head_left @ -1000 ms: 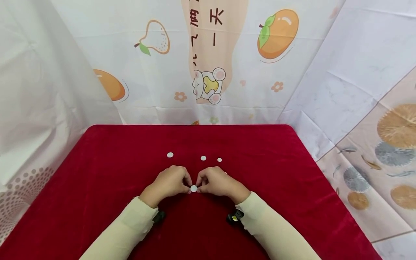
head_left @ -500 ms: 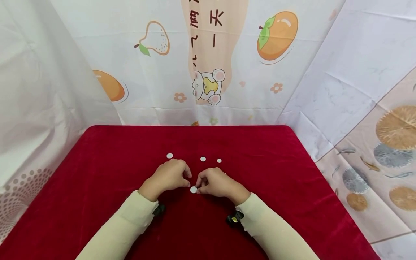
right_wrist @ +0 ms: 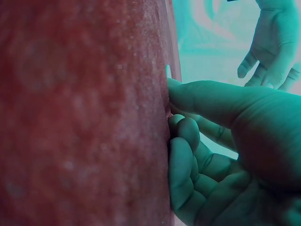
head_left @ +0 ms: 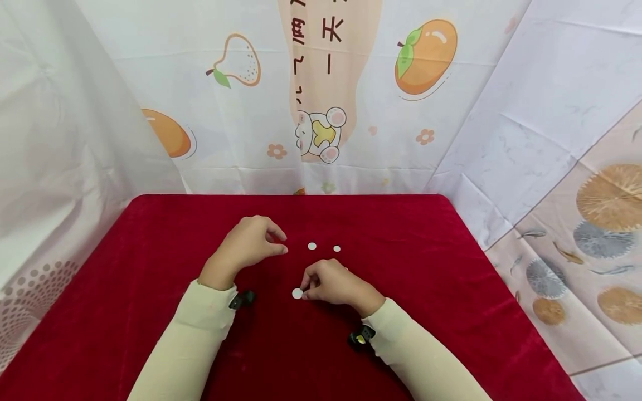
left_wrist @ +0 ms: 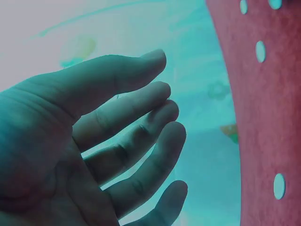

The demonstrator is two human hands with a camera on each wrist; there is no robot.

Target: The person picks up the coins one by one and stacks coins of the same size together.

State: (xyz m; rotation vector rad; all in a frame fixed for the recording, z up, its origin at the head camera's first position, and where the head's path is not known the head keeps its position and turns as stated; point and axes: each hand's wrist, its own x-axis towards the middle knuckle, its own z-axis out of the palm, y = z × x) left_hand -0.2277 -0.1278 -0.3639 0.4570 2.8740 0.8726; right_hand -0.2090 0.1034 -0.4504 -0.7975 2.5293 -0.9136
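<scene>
A small white round disc (head_left: 297, 293) lies on the red cloth near the front, at the fingertips of my right hand (head_left: 333, 283). The thumb and forefinger pinch its right edge. From the right wrist view, the disc (right_wrist: 168, 71) shows only as a thin sliver past the thumb tip. My left hand (head_left: 252, 243) is raised over the cloth further back and left, fingers loosely bent and apart, holding nothing. The left wrist view shows its palm and spread fingers (left_wrist: 141, 136), with a white disc (left_wrist: 279, 186) on the cloth beyond them.
Two more white discs, a larger one (head_left: 312, 246) and a smaller one (head_left: 337, 249), lie behind my right hand. Another disc (head_left: 346, 269) peeks out behind its knuckles. The red cloth (head_left: 401, 234) covers the table, and a printed curtain (head_left: 241, 128) hangs behind it.
My left hand has let go of the front disc and moved up, back and slightly left, now covering the back-left disc in the head view. The right hand has stayed at the front disc.
</scene>
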